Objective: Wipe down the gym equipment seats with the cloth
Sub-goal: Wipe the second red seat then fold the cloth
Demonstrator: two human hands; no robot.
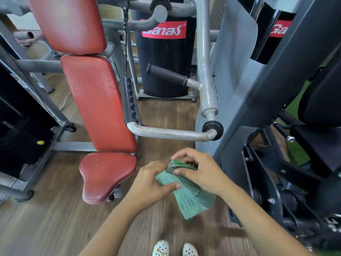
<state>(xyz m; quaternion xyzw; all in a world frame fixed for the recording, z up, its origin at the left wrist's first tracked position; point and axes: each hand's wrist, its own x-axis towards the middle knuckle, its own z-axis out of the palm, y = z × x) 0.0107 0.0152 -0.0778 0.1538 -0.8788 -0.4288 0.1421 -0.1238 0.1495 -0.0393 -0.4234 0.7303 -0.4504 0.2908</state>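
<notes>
The cloth (green, folded) hangs between both hands above the floor, just right of the red seat. The right hand pinches its top edge with curled fingers; the left hand grips its side.

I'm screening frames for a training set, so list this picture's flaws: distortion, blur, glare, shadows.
Head view: wide-angle bending curves the grey frame tube toward the edges; the dark machine at right looks soft, while the green cloth, left hand and right hand are fairly sharp; a pale sheen lies on the red back pad; a faint shadow falls on the wood floor below the cloth.
</notes>
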